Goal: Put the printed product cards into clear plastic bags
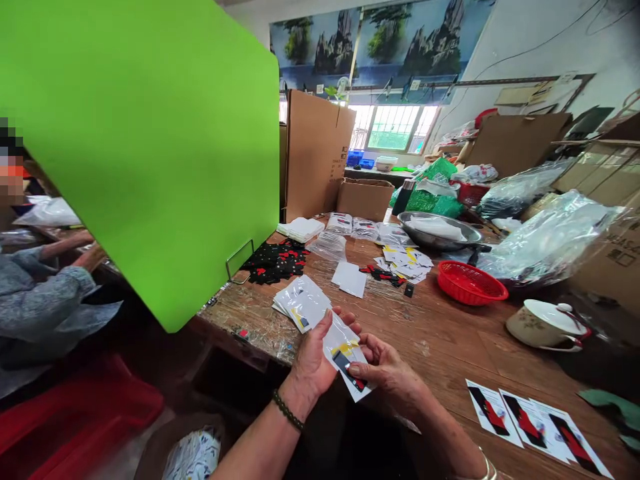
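Observation:
My left hand [315,357], with a dark beaded bracelet at its wrist, grips a clear plastic bag [340,330] above the table's front edge. A white card [356,392] with a black and red strip [344,363] and a yellow part lies at the bag's lower end; how far it sits inside, I cannot tell. My right hand [387,367] pinches that card, thumb on the strip. Just beyond my left hand, a stack of bagged white cards [305,297] lies on the table. Behind it are white sheets [353,280] and a heap of black and red pieces [277,263].
A large green board [165,147] stands at left; a co-worker's sleeve [45,293] shows beyond it. Loose cards [407,262], a metal pan [440,230], a red basket [473,283] and a lidded pot [545,325] occupy the right. Three cards with strips [533,423] lie near right.

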The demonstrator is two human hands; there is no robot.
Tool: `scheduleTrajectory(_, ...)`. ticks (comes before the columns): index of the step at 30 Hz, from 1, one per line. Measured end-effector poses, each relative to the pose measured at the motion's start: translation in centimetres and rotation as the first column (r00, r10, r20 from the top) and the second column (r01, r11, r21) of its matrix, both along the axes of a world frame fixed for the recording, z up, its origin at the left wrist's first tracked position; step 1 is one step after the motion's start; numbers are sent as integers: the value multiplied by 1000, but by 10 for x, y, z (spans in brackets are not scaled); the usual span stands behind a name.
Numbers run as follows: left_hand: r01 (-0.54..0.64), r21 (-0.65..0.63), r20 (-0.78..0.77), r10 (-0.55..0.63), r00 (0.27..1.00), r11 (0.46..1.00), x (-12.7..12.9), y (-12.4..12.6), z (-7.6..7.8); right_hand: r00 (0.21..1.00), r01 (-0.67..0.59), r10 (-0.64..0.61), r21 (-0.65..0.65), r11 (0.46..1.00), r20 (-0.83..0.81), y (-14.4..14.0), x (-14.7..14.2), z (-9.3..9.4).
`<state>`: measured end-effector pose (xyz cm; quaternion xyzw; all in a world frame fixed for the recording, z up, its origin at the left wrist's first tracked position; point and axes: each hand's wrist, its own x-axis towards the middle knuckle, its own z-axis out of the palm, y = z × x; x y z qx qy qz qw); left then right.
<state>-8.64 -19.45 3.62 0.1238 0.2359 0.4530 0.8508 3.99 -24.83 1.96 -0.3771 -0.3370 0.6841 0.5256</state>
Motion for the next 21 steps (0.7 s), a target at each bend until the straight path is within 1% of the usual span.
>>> scheduleTrajectory(2, 30, 28, 14, -30, 999, 999, 0, -2, -2, 999, -29, 29, 12, 1000, 37, 2, 6, 4)
scheduleTrajectory(4, 57, 51, 41, -59, 997, 997, -1, -4, -3, 996, -14, 13, 13, 1000, 85, 5, 11, 5)
scheduleTrajectory(7, 73, 82, 78, -79, 994, 994, -2, -7, -3, 992, 63, -63, 6, 998, 106, 7, 15, 0)
scheduleTrajectory(10, 49, 100, 96, -59, 994, 994, 0, -8, -1, 987, 148, -148, 0, 989, 58, 7, 14, -7)
scheduleTrajectory(13, 19, 73, 101, -26, 995, 997, 6, -9, 0, 970, 240, -240, -4, 971, 36, 6, 11, -11)
scheduleTrajectory(15, -11, 40, 115, 6, 993, 999, 11, -9, 0, 950, 308, -307, -6, 951, 59, 6, 10, -13)
scheduleTrajectory(19, -26, 0, 125, 25, 992, 1000, 22, -12, -4, 882, 466, -466, 24, 885, 75, 4, 7, -19)
scheduleTrajectory(21, -28, -19, 103, 30, 994, 999, 26, -13, -6, 879, 469, -470, 33, 883, 79, 2, 4, -20)
